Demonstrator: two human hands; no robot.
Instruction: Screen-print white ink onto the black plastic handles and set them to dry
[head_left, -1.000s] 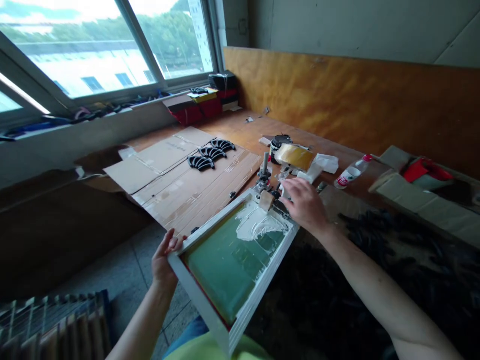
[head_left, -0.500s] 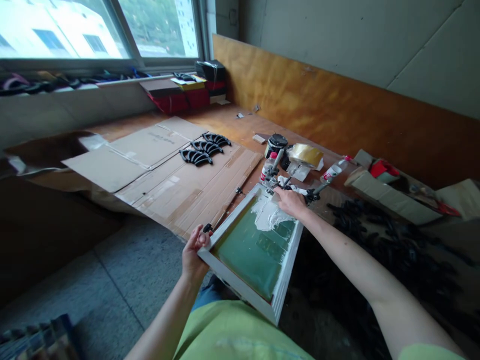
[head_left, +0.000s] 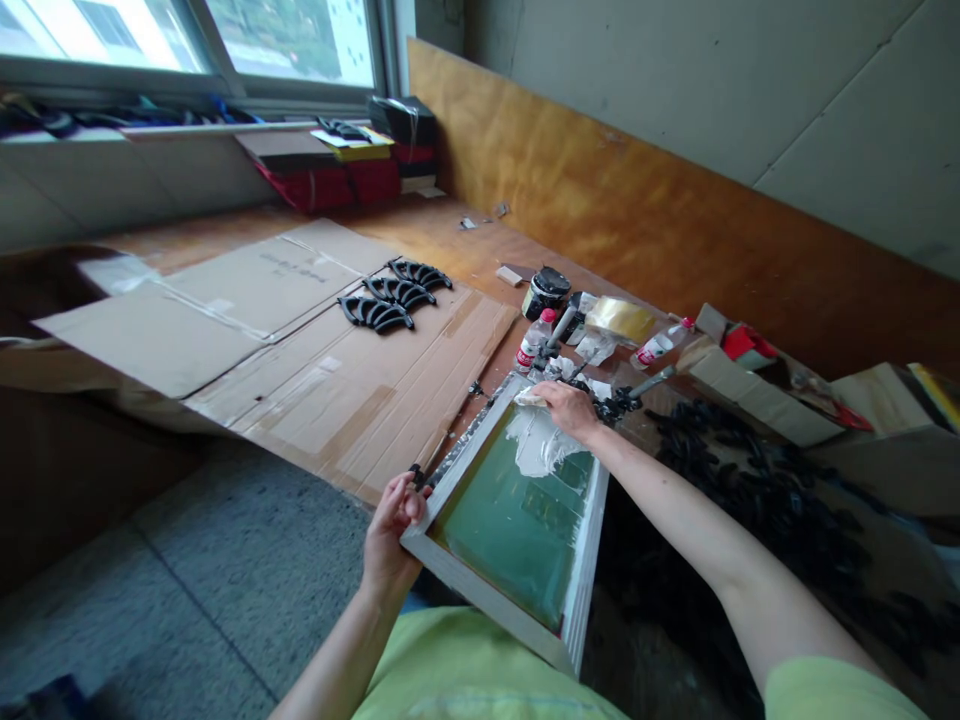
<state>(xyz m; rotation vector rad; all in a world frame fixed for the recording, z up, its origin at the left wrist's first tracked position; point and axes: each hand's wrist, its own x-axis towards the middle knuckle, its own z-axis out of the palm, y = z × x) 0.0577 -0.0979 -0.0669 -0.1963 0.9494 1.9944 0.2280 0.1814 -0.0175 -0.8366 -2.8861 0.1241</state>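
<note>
A white-edged frame (head_left: 491,610) with a green screen (head_left: 510,520) slants from the bench edge toward my body. White paste (head_left: 541,445) is smeared over the far part of the screen. My left hand (head_left: 395,525) is closed on the frame's near left corner, and a small black piece shows by its fingertips. At the far end, my right hand (head_left: 568,408) pinches a whitish, paste-coated piece (head_left: 531,397) just above the paste. Beyond that hand are metal clamps (head_left: 616,403), partly hidden by it.
Black curved pieces (head_left: 396,295) lie in rows on flattened cardboard (head_left: 322,400). Behind the clamps stand a red-capped bottle (head_left: 531,340), a black jar (head_left: 546,292) and a tape roll (head_left: 621,318). Many black parts (head_left: 757,500) are heaped at right.
My right hand has shifted slightly left and the whitish piece in it now shows more clearly. The view has moved, and more of a speckled edge shows along the frame's left side.
</note>
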